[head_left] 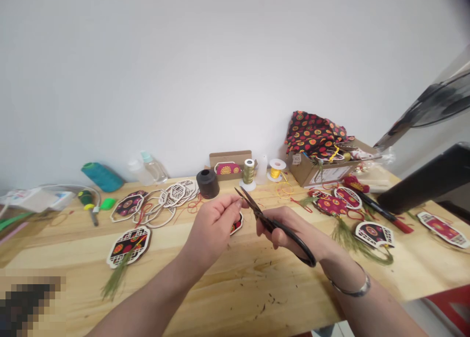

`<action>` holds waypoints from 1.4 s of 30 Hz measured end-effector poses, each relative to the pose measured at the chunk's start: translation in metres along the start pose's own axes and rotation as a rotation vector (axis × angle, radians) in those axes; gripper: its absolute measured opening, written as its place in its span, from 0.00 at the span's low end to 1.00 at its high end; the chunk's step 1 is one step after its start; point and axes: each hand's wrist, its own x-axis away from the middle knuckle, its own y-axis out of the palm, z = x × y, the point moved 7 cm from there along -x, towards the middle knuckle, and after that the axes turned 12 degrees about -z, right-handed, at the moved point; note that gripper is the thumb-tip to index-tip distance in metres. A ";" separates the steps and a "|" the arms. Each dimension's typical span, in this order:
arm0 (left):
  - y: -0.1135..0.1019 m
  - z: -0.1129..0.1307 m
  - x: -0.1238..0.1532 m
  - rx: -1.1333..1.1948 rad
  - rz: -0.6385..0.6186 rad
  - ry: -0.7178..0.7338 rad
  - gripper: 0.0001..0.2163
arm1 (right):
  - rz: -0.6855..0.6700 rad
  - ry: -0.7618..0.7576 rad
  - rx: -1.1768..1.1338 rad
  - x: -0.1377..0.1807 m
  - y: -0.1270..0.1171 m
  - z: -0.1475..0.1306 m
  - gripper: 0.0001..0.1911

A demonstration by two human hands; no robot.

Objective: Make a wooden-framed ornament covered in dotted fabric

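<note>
Black-handled scissors (270, 222) are in my right hand (284, 224), its fingers wrapped about the handles and the blades slightly parted, pointing up and left. The blade tips are right by the fingertips of my left hand (216, 224), which is closed in a pinch. A small patterned fabric piece (237, 224), dark with red and a pale edge, shows partly below those fingertips; the rest is hidden behind the hand. Whether the left fingers grip it directly I cannot make out. Dark scraps (270, 298) lie scattered on the wooden table (205, 298) below my hands.
Several tasselled ornaments (128, 247) lie left and right. Along the wall stand a black spool (207, 183), an olive thread spool (248, 173), a yellow thread spool (276, 170) and a teal thread cone (103, 177). A cardboard box (319, 173) holds patterned cloth. A black post (422, 178) rises at right.
</note>
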 end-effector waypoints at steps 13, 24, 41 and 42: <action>0.004 0.002 0.000 0.033 -0.030 0.023 0.11 | -0.016 0.029 -0.089 -0.002 0.003 0.003 0.42; 0.004 0.004 0.001 0.012 -0.015 0.041 0.10 | -0.010 0.065 -0.143 -0.003 0.004 0.010 0.41; 0.002 -0.001 0.000 0.013 -0.019 0.011 0.11 | 0.047 0.048 -0.236 -0.004 0.002 0.011 0.38; 0.001 -0.002 -0.001 0.018 -0.016 0.010 0.11 | 0.059 0.043 -0.245 -0.004 0.002 0.011 0.38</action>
